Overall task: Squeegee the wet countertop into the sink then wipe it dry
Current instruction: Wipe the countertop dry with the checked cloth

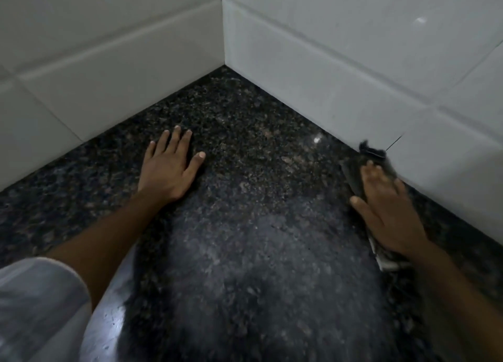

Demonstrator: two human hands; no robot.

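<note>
A dark speckled granite countertop (245,171) runs into a corner between two white tiled walls. My left hand (170,165) lies flat on the stone with fingers spread, left of centre. My right hand (386,212) presses flat on a dark grey cloth (353,174) at the right, close against the right wall. The cloth shows ahead of my fingers and a paler fold (386,261) sticks out under my wrist. The right hand and cloth are motion-blurred. No squeegee or sink is in view.
White tiled walls stand at the left (95,62) and right (353,62) and meet at the far corner (223,65). A pale sleeve (35,307) fills the bottom left, with a shiny curved metal surface (109,321) beside it.
</note>
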